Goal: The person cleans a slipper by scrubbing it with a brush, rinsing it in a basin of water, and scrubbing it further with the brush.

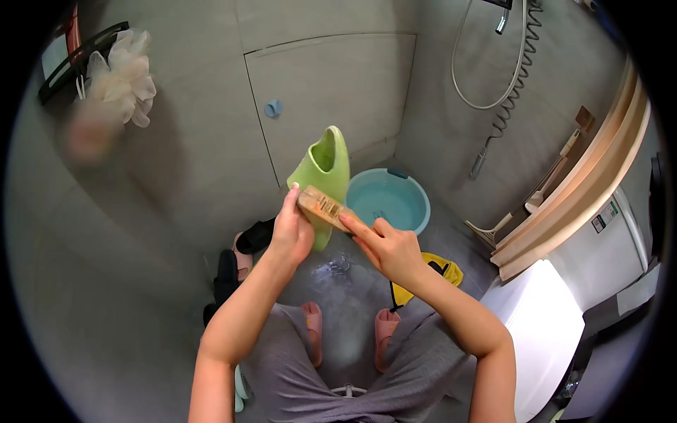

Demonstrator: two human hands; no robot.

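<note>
A light green clog-like slip-on shoe (338,185) is up in front of me, its opening toward the top. My left hand (292,231) is closed on the shoe's left side, the thumb near the brush. My right hand (390,248) is wrapped round the handle of a wooden scrubbing brush (323,206), index finger stretched along its back. The brush lies across the shoe with its labelled wooden back toward me; its bristles are hidden. Right behind the shoe, on the floor, stands a light blue basin (425,206) with water in it.
White suds (334,268) lie on the grey floor below my hands. A yellow item (446,269) with black parts is by my right forearm. Dark slippers (227,271) stand left, a white toilet (539,331) right. A coiled shower hose (518,88) hangs on the wall.
</note>
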